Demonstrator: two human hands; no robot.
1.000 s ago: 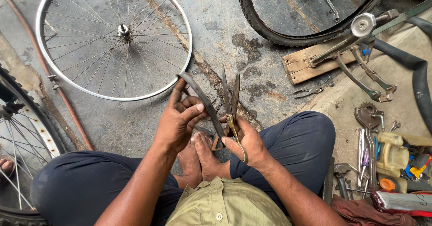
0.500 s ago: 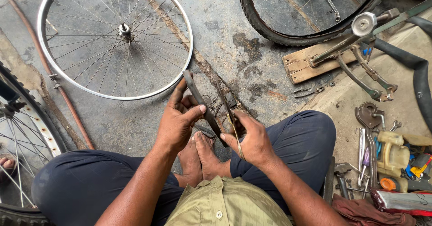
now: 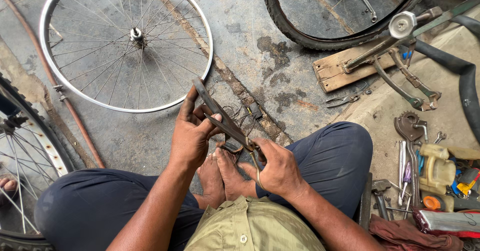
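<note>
Head view looks down on a person sitting cross-legged on a stained grey concrete floor (image 3: 280, 46), and by size the first thing is the bare silver spoked bicycle wheel (image 3: 125, 46) lying flat ahead of the knees, well apart from the hands. A black rubber tyre (image 3: 320, 38) curves across the top right, above a small weathered wooden board (image 3: 334, 73); a clutter of metal wrenches and hand tools (image 3: 412, 166) lies by the right knee. Between the knees, above the bare feet, the left hand (image 3: 192, 136) is closed on a narrow dark strip of rubber-like material (image 3: 207, 98), thumb and fingers pinching it just beside where the blades meet it, the free end rising toward the wheel. The right hand (image 3: 277, 171) is wrapped shut around the handles of worn dark metal scissors (image 3: 237, 131), whose blades look nearly together on the strip. I judge the strip light, limp and likely to twist, so it is best gripped taut close to the cut. The scissors seem stiff, fairly heavy and sharp, best held by the handle loops.
</note>
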